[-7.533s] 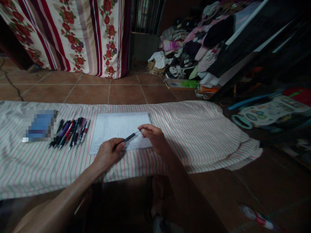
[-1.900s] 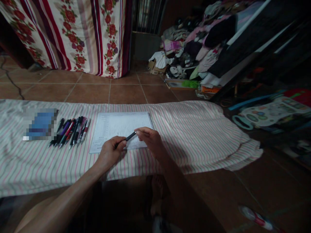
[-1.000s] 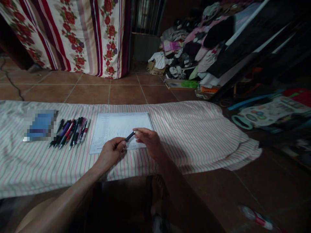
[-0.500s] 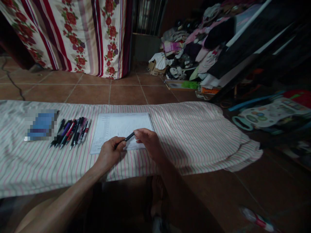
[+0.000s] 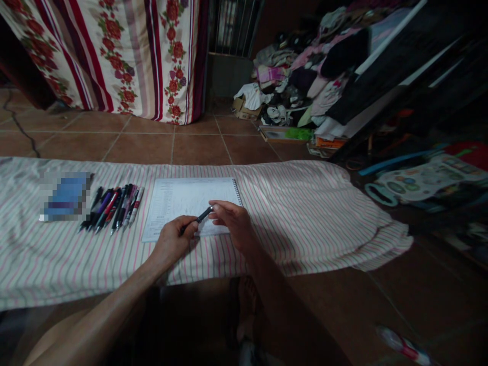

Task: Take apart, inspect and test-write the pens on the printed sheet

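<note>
A dark pen (image 5: 204, 214) is held slantwise over the spiral notebook (image 5: 183, 195), whose page bears faint print and writing. My left hand (image 5: 177, 235) is closed round the pen's lower part, hiding that end. At the upper end, the thumb and index finger of my right hand (image 5: 233, 223) pinch the pen, while its other fingers are loosely bent. To the left of the notebook lies a row of several pens (image 5: 112, 208) in black, purple, red and white, side by side on the striped cloth (image 5: 305, 213).
A blurred-out blue rectangular thing (image 5: 65, 196) rests left of the pens. Beyond the cloth are a tiled floor (image 5: 145, 142), a flowered curtain (image 5: 129, 56) and a heap of clothes (image 5: 305, 76). A bottle-like thing (image 5: 404, 345) lies on the floor at lower right.
The right hand's lower fingers have spread slightly apart near the pen's upper end. Both hands and the pen otherwise stay almost where they were.
</note>
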The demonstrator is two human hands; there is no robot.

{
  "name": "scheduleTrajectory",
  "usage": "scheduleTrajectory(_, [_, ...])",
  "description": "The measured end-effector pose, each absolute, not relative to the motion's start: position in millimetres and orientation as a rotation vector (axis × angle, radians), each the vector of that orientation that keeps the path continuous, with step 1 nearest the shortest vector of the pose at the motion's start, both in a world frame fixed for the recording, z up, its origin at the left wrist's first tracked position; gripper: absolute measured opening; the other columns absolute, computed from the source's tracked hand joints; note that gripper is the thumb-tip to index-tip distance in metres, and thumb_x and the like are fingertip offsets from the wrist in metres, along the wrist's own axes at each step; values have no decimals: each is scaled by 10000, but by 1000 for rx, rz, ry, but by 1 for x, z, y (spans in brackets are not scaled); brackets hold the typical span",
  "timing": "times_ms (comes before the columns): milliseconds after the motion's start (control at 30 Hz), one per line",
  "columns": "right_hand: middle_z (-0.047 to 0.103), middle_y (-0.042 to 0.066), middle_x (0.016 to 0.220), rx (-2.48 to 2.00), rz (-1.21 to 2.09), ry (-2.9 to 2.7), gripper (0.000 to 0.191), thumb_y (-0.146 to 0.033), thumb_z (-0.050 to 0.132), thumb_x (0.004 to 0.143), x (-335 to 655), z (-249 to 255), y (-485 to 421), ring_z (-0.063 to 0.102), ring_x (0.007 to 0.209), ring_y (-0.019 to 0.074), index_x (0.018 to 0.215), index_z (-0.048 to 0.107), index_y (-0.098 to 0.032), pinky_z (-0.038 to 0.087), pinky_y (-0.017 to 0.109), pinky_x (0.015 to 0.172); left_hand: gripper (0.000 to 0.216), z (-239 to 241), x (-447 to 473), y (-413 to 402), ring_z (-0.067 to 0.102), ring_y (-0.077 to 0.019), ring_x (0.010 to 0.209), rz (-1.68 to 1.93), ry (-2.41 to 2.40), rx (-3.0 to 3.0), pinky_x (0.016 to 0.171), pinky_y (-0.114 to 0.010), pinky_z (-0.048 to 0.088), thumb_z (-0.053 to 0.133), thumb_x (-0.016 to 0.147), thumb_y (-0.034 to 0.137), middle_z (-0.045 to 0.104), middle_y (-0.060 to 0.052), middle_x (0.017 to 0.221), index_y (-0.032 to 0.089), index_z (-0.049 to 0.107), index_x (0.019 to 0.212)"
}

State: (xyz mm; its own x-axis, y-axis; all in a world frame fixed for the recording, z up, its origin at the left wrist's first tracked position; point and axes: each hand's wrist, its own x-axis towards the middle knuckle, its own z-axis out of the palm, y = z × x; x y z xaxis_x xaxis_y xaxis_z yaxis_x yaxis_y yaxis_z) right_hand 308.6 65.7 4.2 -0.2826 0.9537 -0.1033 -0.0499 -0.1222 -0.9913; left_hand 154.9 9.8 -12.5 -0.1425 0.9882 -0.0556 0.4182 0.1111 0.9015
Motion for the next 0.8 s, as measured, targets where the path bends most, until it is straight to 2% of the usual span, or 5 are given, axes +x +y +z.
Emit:
scheduleTrajectory(400, [663,28,650,-1151,1525,-1261,285,-411,655,684,305,5,66,655,661,152,790,656,-146,515,228,553,281,-9,154,8,576,-169,693,987,1695,1455,638,-280,426,485,769,353,645,-32,735,164,658,886])
scheduleTrajectory(600, [675,49,745,-1106,1546,-1280,355,-453,589,745,304,8,62,672,700,166,924,639,-150,533,238,565,270,-5,156,9,550,-158,626,999,1678,1355,585,-265,410,512,736,366,605,-10,630,157,654,830])
scheduleTrajectory(800, [670,48,836,-1077,1583,-1270,334,-413,596,749,305,8,63,682,704,163,970,622,-165,510,202,521,295,-4,156,9,548,-156,626,994,1684,1373,575,-263,412,501,739,374,615,-22,662,143,655,840])
